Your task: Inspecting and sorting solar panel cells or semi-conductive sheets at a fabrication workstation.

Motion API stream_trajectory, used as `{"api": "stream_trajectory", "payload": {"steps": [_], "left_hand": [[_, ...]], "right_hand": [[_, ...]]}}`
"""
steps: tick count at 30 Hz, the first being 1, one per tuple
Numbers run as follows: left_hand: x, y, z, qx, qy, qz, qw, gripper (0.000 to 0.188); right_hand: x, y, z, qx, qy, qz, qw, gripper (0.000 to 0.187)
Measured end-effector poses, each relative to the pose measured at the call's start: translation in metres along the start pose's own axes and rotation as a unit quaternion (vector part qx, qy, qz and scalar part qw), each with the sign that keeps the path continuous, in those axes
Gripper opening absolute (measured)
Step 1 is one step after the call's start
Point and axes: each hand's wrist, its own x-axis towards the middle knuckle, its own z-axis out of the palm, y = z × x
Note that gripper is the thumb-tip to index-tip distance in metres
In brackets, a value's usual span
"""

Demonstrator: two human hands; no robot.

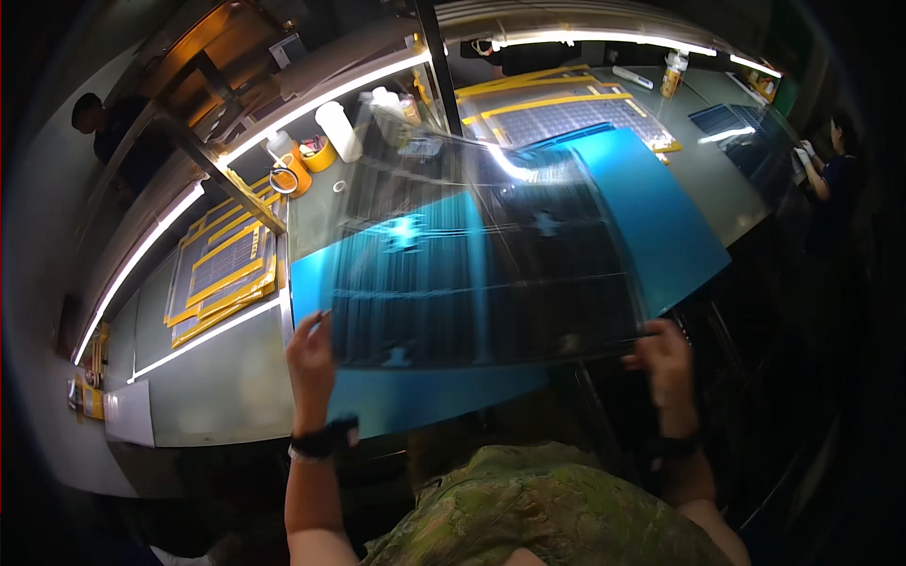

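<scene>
Between my two hands hangs a large, dark, see-through film sheet (pixel 557 302) with faint lines and small patches, smeared by motion. My left hand (pixel 310 363) pinches its near left corner. At the near right corner my right hand (pixel 663 358) has its fingers closed on the sheet's edge. The film is raised over the table and its far part bends, catching a bright reflection. Under it a glossy blue sheet (pixel 661 212) lies on the table, showing through the film and sticking out on both sides.
Yellow-taped panels (pixel 226 269) lie at the left, and a larger yellow-taped patterned sheet (pixel 576 118) lies at the back. An orange bottle (pixel 291 170) and a white bottle (pixel 338 130) stand beyond the film. A metal post (pixel 438 75) rises behind. At far right another person (pixel 835 165) works.
</scene>
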Motion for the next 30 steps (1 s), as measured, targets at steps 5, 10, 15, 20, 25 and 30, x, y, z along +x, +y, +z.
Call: {"api": "stream_trajectory", "payload": {"steps": [5,10,15,20,25,30], "left_hand": [[-0.093,-0.06,-0.085,-0.041,0.023,-0.347,0.937,0.017],[-0.133,-0.051,-0.108,-0.116,-0.015,-0.441,0.89,0.017],[-0.148,-0.074,-0.117,-0.119,0.007,-0.467,0.876,0.014],[-0.154,-0.072,-0.117,-0.108,0.002,-0.433,0.895,0.011],[-0.163,-0.064,-0.111,-0.087,0.032,-0.414,0.905,0.008],[-0.157,-0.053,-0.095,0.173,0.093,-0.139,0.971,0.013]], "right_hand": [[-0.007,0.079,0.072,-0.028,-0.128,0.097,0.987,0.006],[-0.024,0.087,0.086,-0.125,-0.11,0.04,0.985,0.009],[-0.02,0.106,0.081,-0.222,-0.099,-0.081,0.967,0.012],[-0.019,0.105,0.084,-0.204,-0.112,-0.045,0.972,0.013],[-0.016,0.111,0.084,-0.087,-0.14,0.04,0.986,0.014],[-0.016,0.107,0.1,-0.144,-0.113,-0.028,0.983,0.014]]}}
